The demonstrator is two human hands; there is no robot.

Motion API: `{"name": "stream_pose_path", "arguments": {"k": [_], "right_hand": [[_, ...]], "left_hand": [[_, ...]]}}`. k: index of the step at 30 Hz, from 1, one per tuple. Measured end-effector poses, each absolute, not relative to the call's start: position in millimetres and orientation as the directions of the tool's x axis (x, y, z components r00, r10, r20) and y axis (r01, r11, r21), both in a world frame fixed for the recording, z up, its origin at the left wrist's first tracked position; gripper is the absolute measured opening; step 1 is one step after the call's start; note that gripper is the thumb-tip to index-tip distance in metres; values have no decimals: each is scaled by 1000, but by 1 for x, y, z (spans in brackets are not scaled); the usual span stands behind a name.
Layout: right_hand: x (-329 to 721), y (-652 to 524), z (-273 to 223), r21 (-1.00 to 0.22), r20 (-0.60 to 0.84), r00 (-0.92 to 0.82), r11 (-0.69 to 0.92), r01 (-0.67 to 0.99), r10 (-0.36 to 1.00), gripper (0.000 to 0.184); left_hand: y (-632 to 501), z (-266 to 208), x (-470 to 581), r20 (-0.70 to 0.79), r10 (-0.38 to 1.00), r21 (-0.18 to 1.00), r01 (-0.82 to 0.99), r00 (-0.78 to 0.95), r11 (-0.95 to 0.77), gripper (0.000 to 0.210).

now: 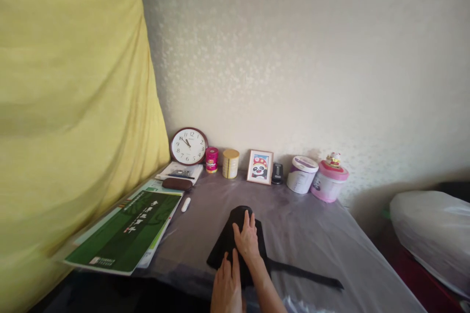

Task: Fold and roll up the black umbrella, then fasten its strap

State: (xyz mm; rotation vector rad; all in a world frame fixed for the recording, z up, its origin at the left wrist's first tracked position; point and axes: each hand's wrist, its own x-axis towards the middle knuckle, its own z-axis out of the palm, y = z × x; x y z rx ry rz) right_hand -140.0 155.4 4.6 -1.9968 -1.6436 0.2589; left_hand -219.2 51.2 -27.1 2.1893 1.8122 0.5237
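Note:
A folded black cloth (223, 243) lies on the table near its front edge. From its right side a long black strap (306, 274) runs out across the tabletop. My right hand (247, 240) rests on the upper part of the cloth, fingers stretched out and slightly apart. Lower down and to the left, my left hand (227, 281) lies flat on the near part, also with its fingers extended. Neither hand grips anything. Both hands cover part of the cloth, and its exact kind is unclear.
Green books (128, 234), a brown case (177, 184) and a white stick-like object (186, 205) sit left. Along the wall stand a clock (189, 146), pink can (212, 160), yellow-lidded can (230, 164), panda picture frame (260, 167), black device (277, 174) and two tubs (302, 176).

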Motion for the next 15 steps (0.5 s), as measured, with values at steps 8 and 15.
{"name": "stream_pose_path", "arguments": {"k": [8, 15], "right_hand": [[-145, 151, 9, -511, 183, 241, -117, 851, 953, 61], [-143, 150, 10, -543, 152, 239, -121, 831, 959, 62]], "left_hand": [[57, -34, -236, 71, 966, 508, 825, 247, -248, 86], [38, -45, -263, 174, 983, 856, 485, 56, -179, 58]]}}
